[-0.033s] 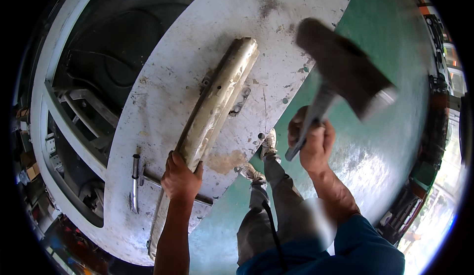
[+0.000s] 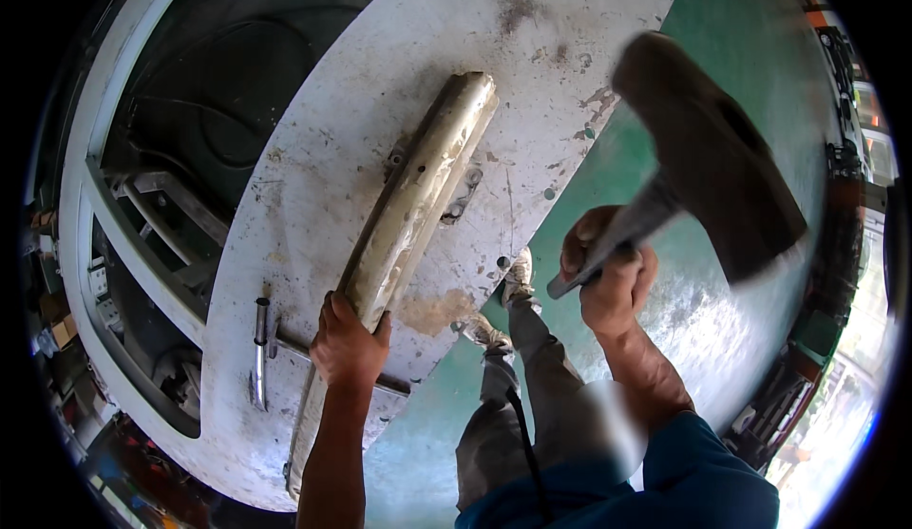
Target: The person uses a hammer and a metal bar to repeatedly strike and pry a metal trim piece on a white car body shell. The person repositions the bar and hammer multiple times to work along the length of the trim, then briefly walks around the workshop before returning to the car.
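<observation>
My left hand [image 2: 347, 339] grips the near end of a long, pale, dented metal bar [image 2: 423, 187]. The bar lies slantwise on a big white, scuffed curved panel [image 2: 313, 130]. My right hand [image 2: 613, 282] is shut on the handle of a heavy hammer. Its dark, blurred head [image 2: 712, 149] is raised in the air to the right of the bar, over the green floor. The hammer touches neither the bar nor the panel.
A short metal rod [image 2: 259, 349] on a bracket sits on the panel left of my left hand. A dark opening with a metal frame [image 2: 180, 121] lies to the left. My legs and shoes [image 2: 518, 282] stand on the green floor [image 2: 703, 339]. Clutter lines the right rim.
</observation>
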Action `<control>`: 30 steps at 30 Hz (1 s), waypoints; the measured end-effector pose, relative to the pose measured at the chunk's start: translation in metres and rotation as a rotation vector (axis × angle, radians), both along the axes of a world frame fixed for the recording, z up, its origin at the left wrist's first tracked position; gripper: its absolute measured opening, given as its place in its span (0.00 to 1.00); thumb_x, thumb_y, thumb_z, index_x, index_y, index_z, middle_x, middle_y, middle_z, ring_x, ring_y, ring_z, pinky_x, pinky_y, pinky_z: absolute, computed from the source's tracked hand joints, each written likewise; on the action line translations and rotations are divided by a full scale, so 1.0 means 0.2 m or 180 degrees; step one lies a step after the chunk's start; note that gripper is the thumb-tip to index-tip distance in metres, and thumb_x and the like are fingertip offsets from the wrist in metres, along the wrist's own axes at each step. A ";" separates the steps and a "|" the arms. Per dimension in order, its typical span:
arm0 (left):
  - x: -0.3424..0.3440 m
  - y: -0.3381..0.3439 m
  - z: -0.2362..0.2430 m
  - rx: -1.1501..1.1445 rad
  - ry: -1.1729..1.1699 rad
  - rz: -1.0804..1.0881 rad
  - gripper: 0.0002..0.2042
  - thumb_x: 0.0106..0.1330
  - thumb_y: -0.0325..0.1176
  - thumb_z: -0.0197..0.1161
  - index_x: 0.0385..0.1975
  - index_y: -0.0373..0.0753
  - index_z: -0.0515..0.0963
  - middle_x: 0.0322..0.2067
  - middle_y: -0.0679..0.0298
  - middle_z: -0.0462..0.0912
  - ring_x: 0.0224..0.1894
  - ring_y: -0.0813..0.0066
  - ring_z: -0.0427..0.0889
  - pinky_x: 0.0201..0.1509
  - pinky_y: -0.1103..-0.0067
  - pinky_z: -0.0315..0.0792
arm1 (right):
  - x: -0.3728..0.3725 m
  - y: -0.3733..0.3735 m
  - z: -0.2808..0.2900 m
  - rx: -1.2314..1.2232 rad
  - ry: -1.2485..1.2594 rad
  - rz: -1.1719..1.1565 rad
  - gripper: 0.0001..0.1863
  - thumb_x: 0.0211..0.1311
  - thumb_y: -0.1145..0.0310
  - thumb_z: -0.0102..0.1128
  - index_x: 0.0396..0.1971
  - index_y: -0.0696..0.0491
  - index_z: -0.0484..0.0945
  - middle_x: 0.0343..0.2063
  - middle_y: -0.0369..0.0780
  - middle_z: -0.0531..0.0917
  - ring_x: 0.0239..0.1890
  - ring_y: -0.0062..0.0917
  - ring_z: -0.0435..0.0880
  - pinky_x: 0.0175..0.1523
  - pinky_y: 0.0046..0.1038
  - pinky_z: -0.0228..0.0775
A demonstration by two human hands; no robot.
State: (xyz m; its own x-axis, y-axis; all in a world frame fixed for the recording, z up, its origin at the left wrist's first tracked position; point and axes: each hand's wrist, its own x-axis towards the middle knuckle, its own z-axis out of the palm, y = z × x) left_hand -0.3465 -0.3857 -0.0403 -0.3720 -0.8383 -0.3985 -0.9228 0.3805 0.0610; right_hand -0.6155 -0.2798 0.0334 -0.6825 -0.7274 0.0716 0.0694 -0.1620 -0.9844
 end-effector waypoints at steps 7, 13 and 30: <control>0.01 0.06 -0.02 0.0102 -0.0033 0.0003 0.39 0.51 0.49 0.73 0.56 0.31 0.63 0.53 0.47 0.75 0.51 0.51 0.80 0.47 0.62 0.79 | 0.27 0.40 -0.84 0.2995 0.0210 0.0619 0.32 0.67 0.39 0.49 0.26 0.59 0.74 0.17 0.45 0.74 0.21 0.35 0.74 0.26 0.34 0.65; -0.04 0.03 0.04 0.0127 0.0018 -0.0028 0.36 0.52 0.48 0.72 0.54 0.32 0.64 0.47 0.50 0.76 0.46 0.52 0.81 0.43 0.63 0.80 | 0.14 0.34 -0.40 0.2521 -0.0754 0.0204 0.34 0.67 0.36 0.49 0.25 0.59 0.72 0.14 0.35 0.72 0.14 0.16 0.71 0.19 0.22 0.63; -0.03 0.08 0.04 0.0047 0.0107 -0.0196 0.37 0.52 0.48 0.72 0.55 0.31 0.64 0.50 0.47 0.76 0.48 0.51 0.81 0.47 0.61 0.79 | 0.21 0.38 -0.60 0.2753 -0.1213 0.0067 0.36 0.65 0.33 0.48 0.26 0.58 0.72 0.13 0.37 0.73 0.14 0.20 0.73 0.20 0.28 0.65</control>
State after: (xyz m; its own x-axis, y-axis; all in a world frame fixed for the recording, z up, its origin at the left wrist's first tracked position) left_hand -0.3525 -0.3690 -0.0322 -0.4361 -0.8076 -0.3970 -0.8950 0.4353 0.0977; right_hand -0.5733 -0.2040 -0.0872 -0.5347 -0.4363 -0.7237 0.4058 0.6186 -0.6728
